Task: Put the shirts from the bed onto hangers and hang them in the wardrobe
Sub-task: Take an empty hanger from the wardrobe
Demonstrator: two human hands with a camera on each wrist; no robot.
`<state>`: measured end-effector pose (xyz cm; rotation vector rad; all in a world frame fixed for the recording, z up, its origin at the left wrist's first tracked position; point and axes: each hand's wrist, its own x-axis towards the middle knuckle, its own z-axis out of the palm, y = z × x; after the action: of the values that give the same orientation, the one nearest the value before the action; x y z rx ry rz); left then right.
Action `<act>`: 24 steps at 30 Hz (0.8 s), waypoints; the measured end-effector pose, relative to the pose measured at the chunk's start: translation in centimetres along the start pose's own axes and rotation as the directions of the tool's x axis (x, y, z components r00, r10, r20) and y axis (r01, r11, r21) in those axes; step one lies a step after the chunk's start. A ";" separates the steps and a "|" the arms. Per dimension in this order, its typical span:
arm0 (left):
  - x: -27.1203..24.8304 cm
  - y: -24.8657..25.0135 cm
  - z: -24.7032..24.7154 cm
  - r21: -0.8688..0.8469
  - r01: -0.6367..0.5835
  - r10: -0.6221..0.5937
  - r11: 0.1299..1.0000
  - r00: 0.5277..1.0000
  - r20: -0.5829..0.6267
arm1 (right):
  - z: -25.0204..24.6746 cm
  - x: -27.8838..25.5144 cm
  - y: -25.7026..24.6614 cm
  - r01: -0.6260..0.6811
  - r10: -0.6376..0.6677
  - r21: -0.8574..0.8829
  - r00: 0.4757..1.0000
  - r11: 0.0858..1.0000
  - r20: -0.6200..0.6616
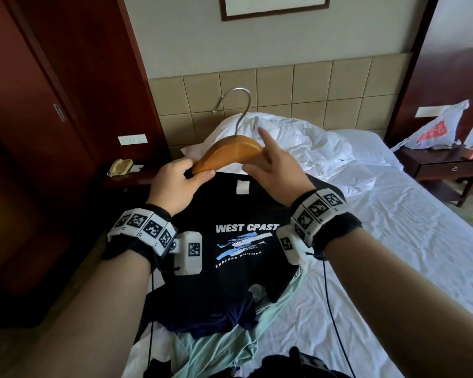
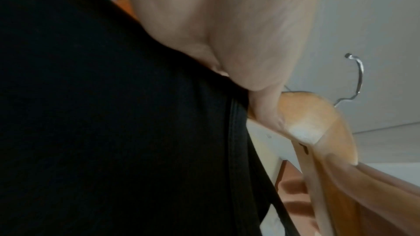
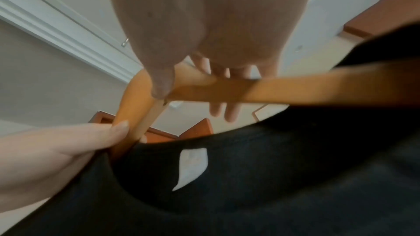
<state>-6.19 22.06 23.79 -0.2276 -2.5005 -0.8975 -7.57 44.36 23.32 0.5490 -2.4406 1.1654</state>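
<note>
Head view: fingers (image 1: 200,174) pinching hanger (image 1: 230,154) above black shirt (image 1: 230,255), pillow (image 1: 298,140) behind.

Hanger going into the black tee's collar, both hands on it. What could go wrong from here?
1. The wooden hanger is wide against the collar of the black T-shirt; forcing it could stretch the neck.
2. The left hand pinches hanger end and fabric together, so the shirt may slip off as it lifts.
3. The right hand only holds it loosely, so the metal hook could swing.
</note>
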 end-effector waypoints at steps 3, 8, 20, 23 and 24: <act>-0.4 0.9 0.6 -0.021 -0.015 0.016 1.000 0.999 0.035 | 0.2 -0.4 -0.5 -0.052 0.052 0.020 0.998 0.998 -0.021; -1.3 0.5 0.4 -0.142 0.128 -0.113 0.982 0.988 0.109 | -1.2 -1.5 0.7 -0.121 0.128 0.084 0.989 0.989 -0.078; -5.8 -1.9 4.9 -0.088 -0.099 0.083 0.991 0.981 -0.175 | -2.3 -5.1 3.6 -0.241 0.246 0.077 0.967 0.968 -0.071; -6.0 -2.1 5.7 -0.086 -0.084 0.070 0.993 0.985 -0.156 | -2.3 -5.5 4.1 -0.260 0.263 0.059 0.962 0.964 -0.066; -6.0 -2.0 5.9 -0.087 -0.082 0.068 0.993 0.986 -0.153 | -2.3 -5.6 4.3 -0.265 0.268 0.055 0.961 0.963 -0.067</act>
<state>-3.77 24.25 15.80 -0.2734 -2.2997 -0.9646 -4.51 49.69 19.15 0.1870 -2.4840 1.3234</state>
